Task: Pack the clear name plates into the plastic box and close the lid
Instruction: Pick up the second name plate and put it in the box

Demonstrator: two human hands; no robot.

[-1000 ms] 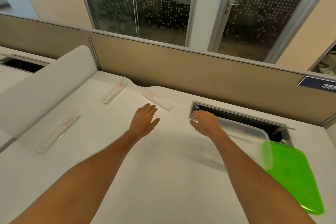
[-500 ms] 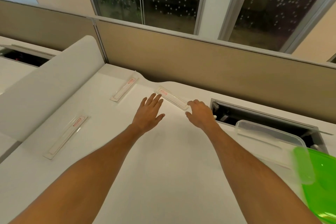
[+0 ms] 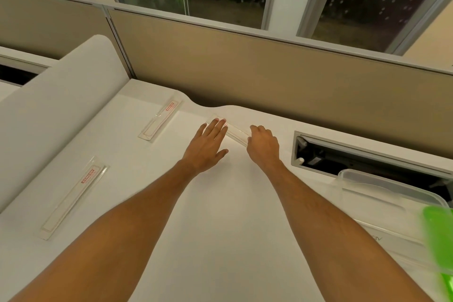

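Left hand (image 3: pixel 205 148) flat, fingers (image 3: pixel 215 127) straight, tips pressing the far end of a clear flat name plate with red print (image 3: pixel 235 133) on the white table (image 3: pixel 220 228); right hand (image 3: pixel 263 146) curls its fingers over the plate's near end. Two more clear name plates (image 3: pixel 160 120) (image 3: pixel 72 197) lie left, well apart. Clear plastic box (image 3: pixel 382 194), open, sits far right beside its green lid (image 3: pixel 440 235).

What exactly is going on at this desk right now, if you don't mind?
A person is gathering clear name plates. The left hand lies flat with its fingertips on the far name plate, and the right hand curls round its other end. Two more plates lie on the desk; the plastic box stands open.
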